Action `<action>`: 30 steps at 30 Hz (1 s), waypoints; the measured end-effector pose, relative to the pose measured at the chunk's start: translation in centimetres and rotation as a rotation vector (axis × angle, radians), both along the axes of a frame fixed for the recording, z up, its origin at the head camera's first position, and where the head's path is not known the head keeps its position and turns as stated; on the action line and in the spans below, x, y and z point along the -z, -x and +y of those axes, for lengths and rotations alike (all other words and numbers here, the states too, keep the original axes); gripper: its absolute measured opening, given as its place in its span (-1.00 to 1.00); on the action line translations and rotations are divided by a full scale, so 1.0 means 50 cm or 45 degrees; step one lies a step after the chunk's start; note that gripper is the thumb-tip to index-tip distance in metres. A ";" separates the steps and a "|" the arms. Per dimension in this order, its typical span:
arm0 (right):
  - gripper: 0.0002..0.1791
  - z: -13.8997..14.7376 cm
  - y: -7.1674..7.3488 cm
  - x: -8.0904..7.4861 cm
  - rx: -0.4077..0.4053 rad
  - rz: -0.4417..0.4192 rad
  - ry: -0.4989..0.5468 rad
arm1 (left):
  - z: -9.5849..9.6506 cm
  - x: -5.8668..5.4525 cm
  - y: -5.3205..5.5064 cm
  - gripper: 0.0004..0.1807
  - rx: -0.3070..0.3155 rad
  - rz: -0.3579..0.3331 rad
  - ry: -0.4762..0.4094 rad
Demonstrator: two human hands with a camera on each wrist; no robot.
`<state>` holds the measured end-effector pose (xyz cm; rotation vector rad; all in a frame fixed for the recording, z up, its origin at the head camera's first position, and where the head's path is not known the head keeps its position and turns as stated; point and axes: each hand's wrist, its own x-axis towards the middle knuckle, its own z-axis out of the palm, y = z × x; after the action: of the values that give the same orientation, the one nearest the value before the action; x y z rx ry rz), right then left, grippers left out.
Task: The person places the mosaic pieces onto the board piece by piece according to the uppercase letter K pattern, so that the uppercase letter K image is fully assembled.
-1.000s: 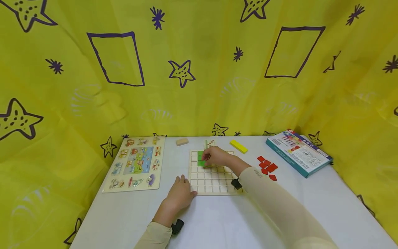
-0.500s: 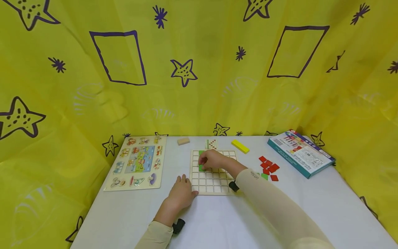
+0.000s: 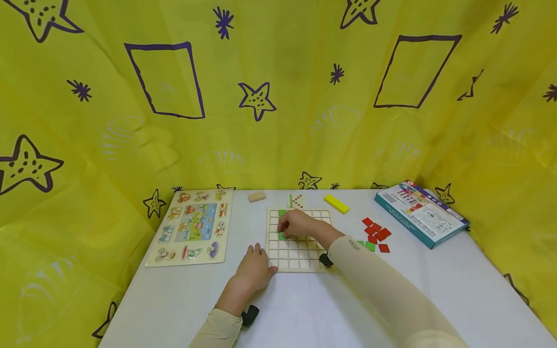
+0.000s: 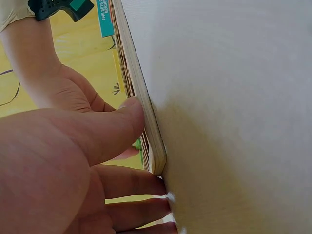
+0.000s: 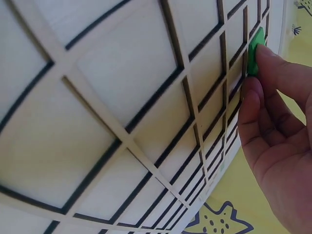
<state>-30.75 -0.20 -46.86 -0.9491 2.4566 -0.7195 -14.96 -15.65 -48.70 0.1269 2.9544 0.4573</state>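
A wooden grid board (image 3: 293, 253) lies on the white table, with green tiles in its second column from the left. My right hand (image 3: 298, 223) is over that column, and its thumb and index finger pinch a green tile (image 5: 254, 51) against the grid. The hand hides part of the column in the head view. At the board's near left corner rests my left hand (image 3: 254, 268). Its thumb (image 4: 129, 119) touches the board's edge, while the other fingers extend past the corner onto the table.
Red tiles (image 3: 383, 235) and green tiles (image 3: 370, 246) lie right of the board. Behind it are a pattern card (image 3: 296, 201), a yellow block (image 3: 336, 204) and a wooden block (image 3: 256, 196). A picture puzzle (image 3: 221, 258) lies left, a box (image 3: 419, 212) right.
My right hand has come slightly nearer along the green column, and its sleeve has shifted left, uncovering green tiles beside the red ones. My left hand has stayed at the corner.
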 end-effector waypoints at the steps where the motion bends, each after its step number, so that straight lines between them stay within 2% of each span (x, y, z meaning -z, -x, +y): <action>1: -0.89 0.000 -0.001 0.000 0.001 0.007 -0.004 | 0.000 0.000 0.000 -0.23 0.002 0.002 0.000; 6: -0.89 0.003 -0.005 0.001 0.015 0.016 -0.018 | 0.002 0.001 0.000 -0.24 0.010 0.017 0.006; 13: -0.89 0.032 -0.001 -0.005 0.041 -0.015 0.054 | 0.007 -0.002 0.001 -0.24 0.014 0.006 0.006; 21: -0.88 0.120 0.021 -0.025 0.162 -0.047 0.095 | 0.011 -0.005 -0.003 -0.24 0.006 0.006 0.005; 30: -0.81 0.220 0.021 -0.042 0.258 -0.066 0.100 | 0.003 -0.009 -0.005 -0.24 -0.008 0.013 -0.020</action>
<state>-31.81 10.79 -44.78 -0.7056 2.5184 -0.9024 -14.72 -15.51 -48.25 0.1223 2.9626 0.4822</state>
